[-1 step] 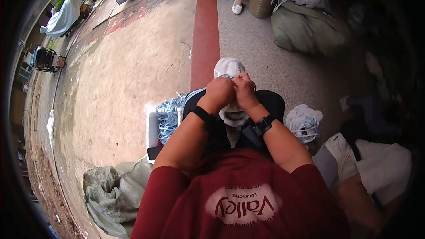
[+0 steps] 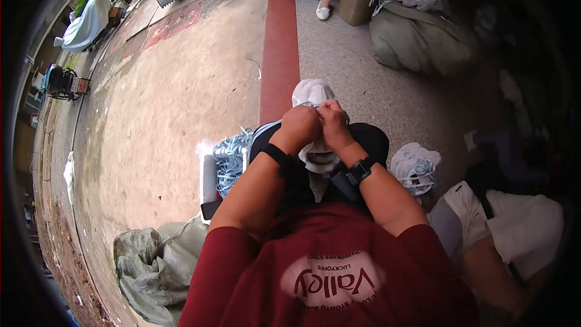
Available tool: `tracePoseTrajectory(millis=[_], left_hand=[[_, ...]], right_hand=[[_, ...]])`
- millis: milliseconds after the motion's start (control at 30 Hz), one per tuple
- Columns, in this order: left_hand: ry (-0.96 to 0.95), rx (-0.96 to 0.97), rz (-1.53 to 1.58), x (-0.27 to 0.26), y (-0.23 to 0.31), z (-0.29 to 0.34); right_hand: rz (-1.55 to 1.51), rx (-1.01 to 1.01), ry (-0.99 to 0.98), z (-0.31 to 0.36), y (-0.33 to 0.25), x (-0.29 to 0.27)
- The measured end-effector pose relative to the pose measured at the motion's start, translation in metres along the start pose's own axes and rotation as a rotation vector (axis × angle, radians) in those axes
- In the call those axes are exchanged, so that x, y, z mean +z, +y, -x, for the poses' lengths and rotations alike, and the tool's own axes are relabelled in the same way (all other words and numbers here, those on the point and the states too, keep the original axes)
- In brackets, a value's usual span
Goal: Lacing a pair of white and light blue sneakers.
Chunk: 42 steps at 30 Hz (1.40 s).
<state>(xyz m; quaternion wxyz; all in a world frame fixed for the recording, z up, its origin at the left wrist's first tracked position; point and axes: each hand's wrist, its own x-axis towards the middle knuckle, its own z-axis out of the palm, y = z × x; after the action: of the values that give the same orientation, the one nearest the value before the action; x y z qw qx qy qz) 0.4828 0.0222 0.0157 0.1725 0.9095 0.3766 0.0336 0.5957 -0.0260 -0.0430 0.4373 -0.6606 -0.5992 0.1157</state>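
A white shoe (image 2: 313, 91) rests at my lap, its toe pointing away from me and its opening toward me. Over its middle, my left hand (image 2: 301, 126) is closed in a fist-like pinch. Right against it, my right hand (image 2: 334, 122) pinches with bent fingers. Both seem to grip a light blue shoelace at the front of the shoe; only a short bit of it shows, and the fingertips are mostly hidden. To the left of my legs, a white box (image 2: 207, 175) holds a tangle of light blue laces (image 2: 232, 160).
White shoes with blue laces (image 2: 416, 168) lie in a heap right of my knee. A grey-green sack (image 2: 154, 263) slumps at lower left, a bulging one (image 2: 417, 36) at upper right. Another person's white shoe (image 2: 324, 10) stands ahead. Beside me at right sits a person's arm (image 2: 493, 272).
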Motion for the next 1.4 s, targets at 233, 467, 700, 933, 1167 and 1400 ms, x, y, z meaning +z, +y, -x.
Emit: tracePoseTrajectory(millis=[233,467,700,933,1167,1400], left_hand=[[-0.137,-0.126,0.07,-0.01,0.0,-0.005],[0.181,-0.179,0.114,0.02,-0.024,-0.004],[0.061,-0.212,0.938,0.028,-0.046,0.009],[0.115,-0.217,0.975,0.024,-0.044,0.014],[0.195,-0.276,0.984,0.031,-0.046,0.009],[0.38,-0.169,1.02,0.021,-0.019,0.003]], right_hand=[[-0.007,-0.057,-0.007,-0.001,-0.004,-0.008],[0.063,-0.117,-0.05,0.0,-0.015,-0.016],[0.227,-0.127,-0.128,-0.005,-0.019,-0.014],[0.451,-0.393,-0.21,-0.007,-0.029,-0.017],[-1.05,0.13,0.019,-0.004,-0.044,-0.083],[-1.284,0.198,-0.118,0.022,-0.062,-0.152]])
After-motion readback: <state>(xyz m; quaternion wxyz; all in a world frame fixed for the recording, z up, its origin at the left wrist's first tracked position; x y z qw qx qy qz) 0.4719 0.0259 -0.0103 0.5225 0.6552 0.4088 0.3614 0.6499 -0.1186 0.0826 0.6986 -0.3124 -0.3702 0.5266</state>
